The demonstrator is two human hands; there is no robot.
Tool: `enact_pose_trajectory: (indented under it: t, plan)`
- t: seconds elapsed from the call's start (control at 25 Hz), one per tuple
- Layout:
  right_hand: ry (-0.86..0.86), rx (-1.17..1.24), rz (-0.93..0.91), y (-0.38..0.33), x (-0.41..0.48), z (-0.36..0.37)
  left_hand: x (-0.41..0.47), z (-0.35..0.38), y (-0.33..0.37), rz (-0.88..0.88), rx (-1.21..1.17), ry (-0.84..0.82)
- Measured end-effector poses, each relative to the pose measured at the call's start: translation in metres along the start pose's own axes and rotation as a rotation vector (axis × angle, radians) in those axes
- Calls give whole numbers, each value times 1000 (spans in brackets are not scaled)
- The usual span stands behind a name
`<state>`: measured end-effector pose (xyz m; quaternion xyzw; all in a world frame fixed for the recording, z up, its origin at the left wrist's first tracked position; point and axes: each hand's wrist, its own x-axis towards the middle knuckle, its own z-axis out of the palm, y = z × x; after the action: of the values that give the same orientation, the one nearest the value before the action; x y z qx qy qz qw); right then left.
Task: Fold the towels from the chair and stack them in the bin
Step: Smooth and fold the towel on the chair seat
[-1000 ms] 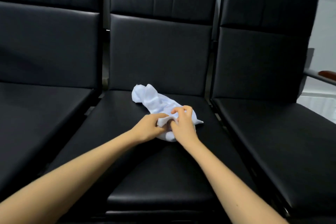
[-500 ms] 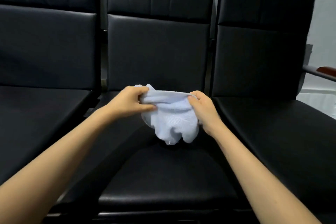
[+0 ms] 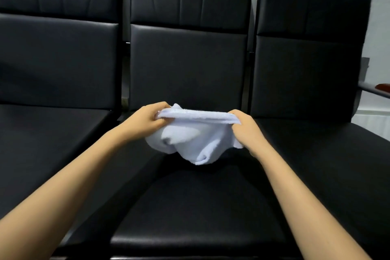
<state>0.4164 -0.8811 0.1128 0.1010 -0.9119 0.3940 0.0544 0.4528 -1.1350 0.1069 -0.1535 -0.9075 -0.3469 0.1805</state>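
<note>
A small white towel [image 3: 191, 139] hangs in a crumpled sag above the seat of the middle black chair [image 3: 190, 200]. My left hand [image 3: 147, 121] pinches its upper left corner. My right hand [image 3: 245, 127] grips the upper right corner, so the top hem is stretched fairly straight between them. The lower part of the towel bunches and droops toward the seat. No bin is in view.
Three black padded chairs stand side by side; the left chair [image 3: 42, 133] and the right chair [image 3: 316, 154] flank the middle one. A metal armrest with a wooden top [image 3: 377, 91] juts out at the far right. A pale wall lies behind.
Both hands lifted the towel off the middle seat and moved apart, pulling the top edge taut. It lay crumpled on the seat one second ago.
</note>
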Motion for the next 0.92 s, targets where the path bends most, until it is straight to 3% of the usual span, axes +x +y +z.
enact_pose_trajectory:
  t: [0.12,0.2,0.24,0.28,0.36,0.44,0.52,0.6,0.68,0.72,0.76,0.92]
  plan:
    - [60,341,87,-3,2,-4,1,-13,-5,-155,398,-227]
    - [126,509,54,-1,0,-6,-4,-16,-10,-132,414,-337]
    - [125,460,-37,2,0,-6,-7,-16,-11,-78,307,-296]
    - [84,329,-129,5,-1,-6,-9,-14,-12,-71,141,-181]
    - [-50,-183,-203,11,0,-3,-10,-10,-14,-116,-131,77]
    - [-91,-610,-175,19,-1,5,-8,-5,-19,-91,-82,216]
    - [-14,-656,-105,26,4,14,-8,-3,-26,-56,0,100]
    - [16,-559,-48,24,8,17,-14,3,-26,-152,53,-162]
    - [-68,-491,-23,22,14,18,-18,17,-27,-249,321,-403]
    - [-108,-462,-17,18,15,20,-19,24,-25,-266,406,-406]
    - [-122,-406,7,14,15,22,-20,30,-24,-258,350,-326]
    - [-121,197,246,10,6,31,-16,37,-13,-343,-528,161]
